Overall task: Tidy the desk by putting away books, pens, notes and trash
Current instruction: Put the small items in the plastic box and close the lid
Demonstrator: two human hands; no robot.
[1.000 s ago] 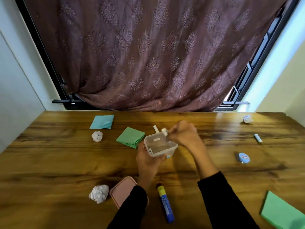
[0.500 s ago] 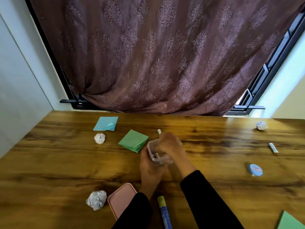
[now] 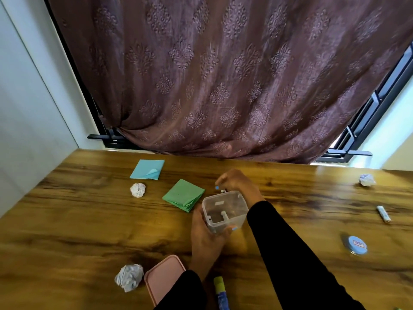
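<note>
— Where is the container?

— At the centre of the frame. Your left grip (image 3: pixel 204 236) holds the clear container (image 3: pixel 224 209) from the near side, with fingers curled round its wall and its open mouth tipped toward you. A small white piece (image 3: pixel 223 214) lies at the bottom.

— And the other grip?

— Your right grip (image 3: pixel 238 183) sits just past the container's far rim, fingers curled. A white bit shows at the rim beneath them, and I cannot tell whether you pinch it.

— What lies on the desk (image 3: pixel 67 220)?

— The green notes (image 3: pixel 183 195) lie just left of the container. The blue notes (image 3: pixel 147 169) are further up and left, one corner curled. A paper ball (image 3: pixel 138 190) lies below the blue notes. A second ball (image 3: pixel 129 279) sits at lower left, beside a pink lid (image 3: pixel 164 278) that your left sleeve partly covers. A blue and yellow stick (image 3: pixel 221 291) lies at the bottom edge between your sleeves. On the right are a third ball (image 3: pixel 367 180), a white pen-like stick (image 3: pixel 383 213) and a round blue tin (image 3: pixel 355 245).
</note>
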